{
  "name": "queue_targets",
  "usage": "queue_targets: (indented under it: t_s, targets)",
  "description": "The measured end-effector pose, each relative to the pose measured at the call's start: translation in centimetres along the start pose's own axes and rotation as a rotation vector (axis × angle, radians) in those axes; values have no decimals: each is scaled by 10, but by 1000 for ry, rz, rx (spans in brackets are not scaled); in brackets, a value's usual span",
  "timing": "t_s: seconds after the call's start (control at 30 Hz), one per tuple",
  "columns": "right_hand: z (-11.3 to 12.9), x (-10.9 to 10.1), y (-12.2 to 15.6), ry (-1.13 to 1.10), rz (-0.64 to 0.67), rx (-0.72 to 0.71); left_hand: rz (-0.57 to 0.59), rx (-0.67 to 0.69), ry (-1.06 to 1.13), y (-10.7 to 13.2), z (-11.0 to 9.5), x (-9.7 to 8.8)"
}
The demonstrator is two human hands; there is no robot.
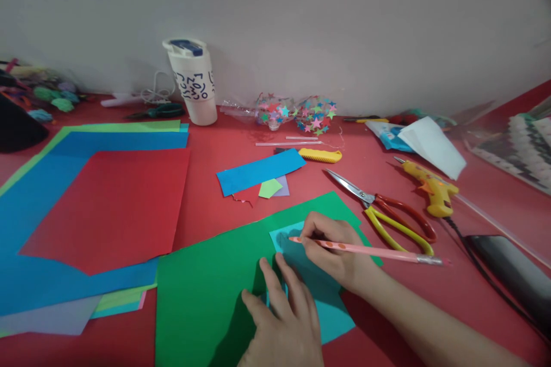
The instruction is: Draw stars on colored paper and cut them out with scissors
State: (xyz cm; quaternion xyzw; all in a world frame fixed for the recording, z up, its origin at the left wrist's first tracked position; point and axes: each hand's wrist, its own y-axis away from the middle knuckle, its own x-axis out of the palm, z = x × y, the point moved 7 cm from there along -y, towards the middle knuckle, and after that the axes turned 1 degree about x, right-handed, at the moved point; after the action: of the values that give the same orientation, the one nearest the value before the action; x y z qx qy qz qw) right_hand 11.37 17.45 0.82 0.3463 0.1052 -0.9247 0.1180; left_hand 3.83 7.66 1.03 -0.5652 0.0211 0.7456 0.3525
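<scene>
A pencil point(379, 250) is gripped between the thumb and fingers of the right hand point(331, 243), its tip brought to the far left corner of the turquoise paper point(329, 315). Faint marks can be made out right by that tip; whether it is touching cannot be told. The left hand point(286, 315) is laid down alongside, fingers spread wide, the turquoise paper pressed by some of them and nothing gripped. Under all this, a big green sheet point(206, 287) is stretched along the near edge of the tabletop point(202, 189), the turquoise paper carried on its right part.

Just off the green sheet's far right corner, scissors point(368, 198) are parked, handles aimed toward the near right. Beyond them, a yellow glue gun point(434, 186) is laid toward the tabletop's right edge. Past the green sheet's far edge, a blue strip point(262, 172) is seen lying over small scraps, with a yellow cutter point(321, 155) placed just behind it. On the tabletop's left side, a red sheet point(120, 206) is stacked over a blue sheet point(43, 264). By the far edge, against the wall, a white cup point(193, 86) is stood upright.
</scene>
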Motion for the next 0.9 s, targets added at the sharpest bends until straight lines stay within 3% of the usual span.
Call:
queue_targets:
  t_s: [0.17, 0.6, 0.7, 0.83, 0.9]
  targets:
    - [7, 4, 2, -23, 32, -88, -29, 0, -8, -1, 1, -1]
    - [12, 10, 4, -79, 136, -108, -21, -1, 5, 0, 0, -1]
    - [5, 7, 1, -188, 140, -6, -2, 6, 2, -1, 1, -1]
    - [-9, 9, -2, -544, 132, 242, 36, 21, 4, -3, 2, -2]
    - [-7, 13, -2, -662, 136, 267, 45, 9, 4, -4, 4, -3]
